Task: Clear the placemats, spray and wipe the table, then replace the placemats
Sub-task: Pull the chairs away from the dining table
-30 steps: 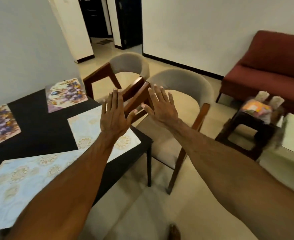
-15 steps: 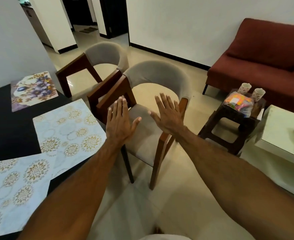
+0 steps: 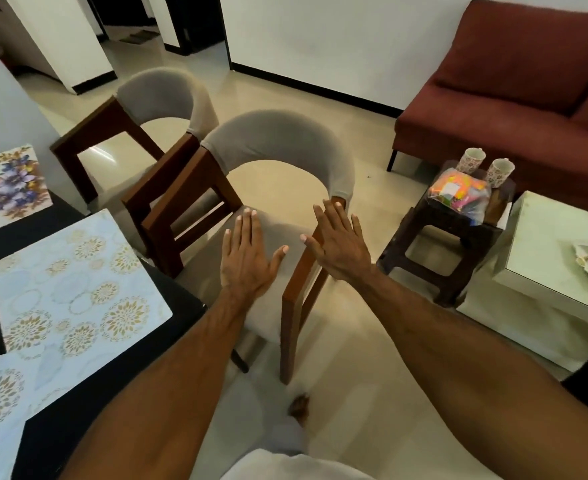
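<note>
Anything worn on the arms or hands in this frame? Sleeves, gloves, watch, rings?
Nothing shows. Both forearms are bare as far up as the frame reaches, so no sleeve is visible. The left hand and right hand carry no gloves, and no watch, bands or rings can be seen. Nails are short.

Both arms reach forward, left hand and right hand flat, palms down, fingers straight and spread, holding nothing.

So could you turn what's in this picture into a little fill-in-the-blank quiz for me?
1. Both hands, left hand and right hand, are held out with fingers ____.
2. The sofa is dark ____.
3. On the small stool stand ____ patterned cups.
4. The placemats lie on a ____ table.

Missing words: straight; red; two; black
</note>
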